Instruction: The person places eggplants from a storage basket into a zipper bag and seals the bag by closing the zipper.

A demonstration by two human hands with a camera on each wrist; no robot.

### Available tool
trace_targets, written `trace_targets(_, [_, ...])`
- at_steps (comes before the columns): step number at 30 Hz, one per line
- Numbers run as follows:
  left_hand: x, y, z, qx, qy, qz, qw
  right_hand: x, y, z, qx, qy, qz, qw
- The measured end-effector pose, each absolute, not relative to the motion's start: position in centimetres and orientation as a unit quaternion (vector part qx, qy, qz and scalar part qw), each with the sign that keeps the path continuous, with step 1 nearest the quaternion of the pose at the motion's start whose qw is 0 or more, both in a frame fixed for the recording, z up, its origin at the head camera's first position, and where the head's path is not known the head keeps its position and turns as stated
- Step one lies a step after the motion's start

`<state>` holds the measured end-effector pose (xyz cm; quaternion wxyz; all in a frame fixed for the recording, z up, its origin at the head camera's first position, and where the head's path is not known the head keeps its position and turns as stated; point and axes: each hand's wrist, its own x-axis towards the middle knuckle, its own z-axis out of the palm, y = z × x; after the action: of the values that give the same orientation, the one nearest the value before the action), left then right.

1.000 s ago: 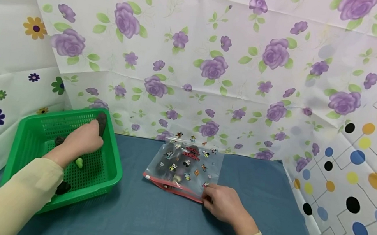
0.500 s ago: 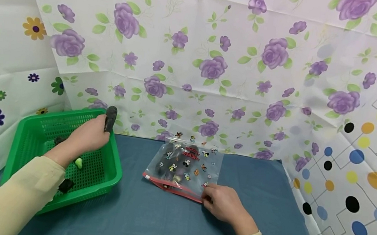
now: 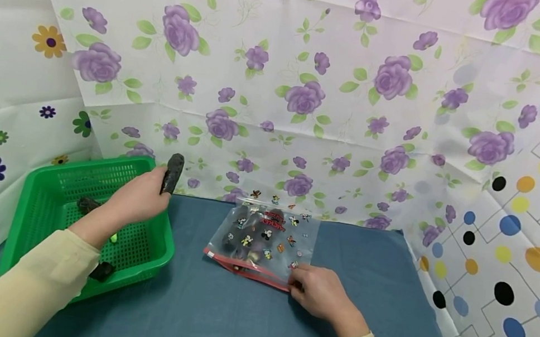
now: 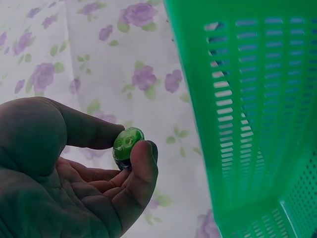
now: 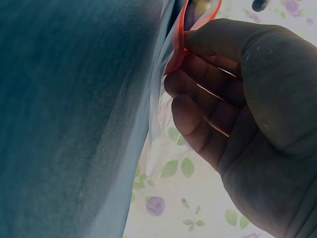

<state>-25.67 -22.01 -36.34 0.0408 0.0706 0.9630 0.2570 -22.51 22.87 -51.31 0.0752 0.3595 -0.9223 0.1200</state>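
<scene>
My left hand (image 3: 142, 198) pinches a dark, elongated, speckled piece (image 3: 173, 173) between thumb and fingers, above the right rim of the green basket (image 3: 165, 257). In the left wrist view the end of that dark piece (image 4: 128, 143) is bright green with dark below. My right hand (image 3: 320, 293) pinches the near right corner of a clear zip bag (image 3: 301, 242) printed with cartoon figures. The bag's red zip edge (image 5: 177, 57) parts into two strips at my right fingers. Several dark, rounded things and a pale one show through the plastic.
Inside the basket lie a dark lump (image 3: 88, 204), a black piece (image 3: 102, 270) and a small green thing (image 3: 113, 237) partly behind my left wrist. A blue cloth (image 3: 211, 318) covers the table. Flowered sheets (image 3: 261, 77) stand behind, with a dotted sheet (image 3: 516, 266) at right.
My left hand has lifted the dark piece from inside the basket and moved right, to over its right rim. The right hand and bag stay where they were.
</scene>
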Motion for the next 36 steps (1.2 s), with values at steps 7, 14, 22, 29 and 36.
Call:
trace_targets(7, [-24.9,-20.6,-36.1,0.083,0.959,0.268,0.035,-22.6,22.9,-51.3,0.361,-0.922,0.118,0.079])
trace_targets(14, [-24.1,-19.3,-36.5,0.097,0.956,0.275,0.029,-22.6,22.8,-51.3,0.362,-0.921,0.118,0.077])
trace_targets(22, [-23.5,-18.1,-36.8,0.108,0.952,0.285,0.025,-22.6,22.9,-51.3,0.363,-0.921,0.118,0.080])
trace_targets(29, [-23.0,-17.1,-36.9,0.113,0.950,0.290,0.028,-22.6,22.9,-51.4,0.365,-0.920,0.117,0.079])
trace_targets(36, [-22.6,-16.4,-37.2,0.117,0.951,0.285,0.024,-22.6,23.0,-51.4,0.368,-0.919,0.117,0.083])
